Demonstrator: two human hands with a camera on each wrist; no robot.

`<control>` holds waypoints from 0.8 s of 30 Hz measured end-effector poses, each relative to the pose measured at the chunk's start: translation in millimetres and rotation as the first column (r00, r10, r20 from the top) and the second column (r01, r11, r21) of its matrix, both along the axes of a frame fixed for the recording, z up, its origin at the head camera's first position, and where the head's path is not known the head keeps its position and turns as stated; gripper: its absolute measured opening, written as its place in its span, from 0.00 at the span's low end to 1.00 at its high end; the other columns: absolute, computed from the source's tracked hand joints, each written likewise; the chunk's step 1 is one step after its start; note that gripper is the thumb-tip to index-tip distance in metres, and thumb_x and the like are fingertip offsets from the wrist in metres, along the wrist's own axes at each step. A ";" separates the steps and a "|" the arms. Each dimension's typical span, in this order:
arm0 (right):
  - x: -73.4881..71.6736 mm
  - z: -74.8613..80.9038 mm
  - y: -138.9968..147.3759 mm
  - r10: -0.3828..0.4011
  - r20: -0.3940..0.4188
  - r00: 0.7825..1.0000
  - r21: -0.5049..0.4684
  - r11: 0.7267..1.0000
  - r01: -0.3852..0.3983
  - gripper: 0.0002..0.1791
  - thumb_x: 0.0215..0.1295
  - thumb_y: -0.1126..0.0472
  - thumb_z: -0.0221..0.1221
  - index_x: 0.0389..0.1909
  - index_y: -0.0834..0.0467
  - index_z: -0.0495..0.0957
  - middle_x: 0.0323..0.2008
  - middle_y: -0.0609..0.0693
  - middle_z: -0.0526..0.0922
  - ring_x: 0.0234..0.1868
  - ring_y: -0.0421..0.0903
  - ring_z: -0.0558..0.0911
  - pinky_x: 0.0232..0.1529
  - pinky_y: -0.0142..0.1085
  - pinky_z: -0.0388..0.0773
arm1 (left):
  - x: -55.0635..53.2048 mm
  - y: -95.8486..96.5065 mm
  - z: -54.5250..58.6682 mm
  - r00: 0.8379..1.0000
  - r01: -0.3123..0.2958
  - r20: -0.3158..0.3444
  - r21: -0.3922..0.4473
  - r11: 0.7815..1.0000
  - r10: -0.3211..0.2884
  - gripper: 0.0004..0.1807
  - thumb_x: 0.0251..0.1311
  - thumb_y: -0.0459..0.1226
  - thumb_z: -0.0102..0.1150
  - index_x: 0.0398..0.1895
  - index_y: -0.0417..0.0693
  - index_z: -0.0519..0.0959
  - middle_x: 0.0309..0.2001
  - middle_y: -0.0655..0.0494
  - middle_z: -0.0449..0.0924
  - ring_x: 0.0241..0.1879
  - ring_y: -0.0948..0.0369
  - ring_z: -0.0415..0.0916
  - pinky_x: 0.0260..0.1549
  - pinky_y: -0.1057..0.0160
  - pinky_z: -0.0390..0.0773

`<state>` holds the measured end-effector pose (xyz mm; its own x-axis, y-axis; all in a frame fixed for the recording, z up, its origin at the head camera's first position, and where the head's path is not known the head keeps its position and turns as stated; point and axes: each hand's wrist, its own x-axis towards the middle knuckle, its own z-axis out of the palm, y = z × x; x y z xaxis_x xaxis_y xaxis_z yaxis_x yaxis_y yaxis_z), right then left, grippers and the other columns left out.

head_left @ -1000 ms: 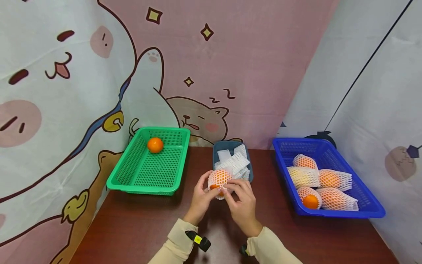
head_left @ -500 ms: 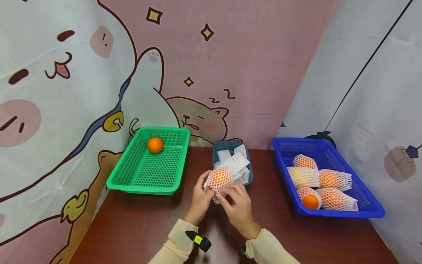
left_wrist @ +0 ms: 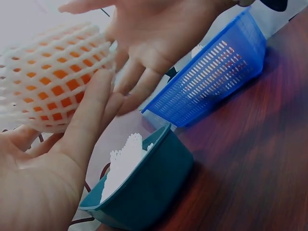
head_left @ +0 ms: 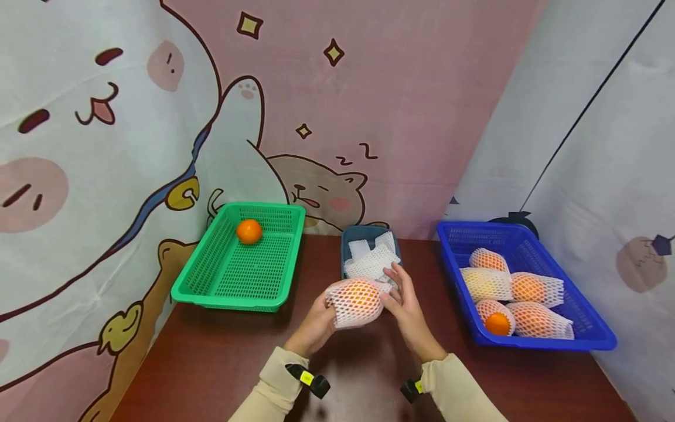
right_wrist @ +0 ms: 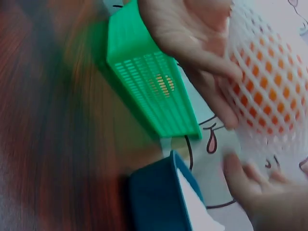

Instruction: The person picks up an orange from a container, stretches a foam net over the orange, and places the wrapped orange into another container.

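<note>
An orange in a white foam net (head_left: 355,302) is held above the brown table (head_left: 221,363), in front of the teal bin (head_left: 345,249). My left hand (head_left: 315,319) cups it from below and behind, fingers curved round its left side (right_wrist: 187,29). My right hand (head_left: 403,296) stands beside its right end with fingers straight, the fingertips touching the net. In the left wrist view the netted orange (left_wrist: 48,82) lies against my left hand (left_wrist: 48,183), with the right hand (left_wrist: 159,33) spread above it. The right wrist view shows the netted orange (right_wrist: 269,82) close up.
A green basket (head_left: 232,281) at the back left holds one bare orange (head_left: 249,231). The teal bin holds loose white foam nets (head_left: 371,261). A blue basket (head_left: 590,328) on the right holds several netted fruits (head_left: 522,287). Cartoon curtains close off the back and sides.
The net has been drawn fully over the orange. My right hand has let go of the net's edge and opened, moving to the right end. The orange has dropped slightly toward me.
</note>
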<state>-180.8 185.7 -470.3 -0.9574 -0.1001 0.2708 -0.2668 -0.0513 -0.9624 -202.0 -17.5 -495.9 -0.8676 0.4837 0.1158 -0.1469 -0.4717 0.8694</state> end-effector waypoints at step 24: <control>1.9 -23.5 0.6 -0.008 0.133 0.991 -0.067 0.998 0.017 0.43 0.57 0.74 0.63 0.72 0.64 0.53 0.56 0.64 0.70 0.48 0.46 0.79 0.45 0.35 0.78 | -0.6 -2.4 5.4 0.990 -0.140 -0.035 -0.224 0.965 0.135 0.27 0.72 0.45 0.46 0.68 0.40 0.63 0.56 0.43 0.72 0.47 0.52 0.77 0.44 0.43 0.78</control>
<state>-178.9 186.2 -493.9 -0.9864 -0.0735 0.1469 -0.1379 -0.1148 -0.9838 -202.6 -19.9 -490.5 -0.9263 0.3753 0.0344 -0.0770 -0.2777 0.9576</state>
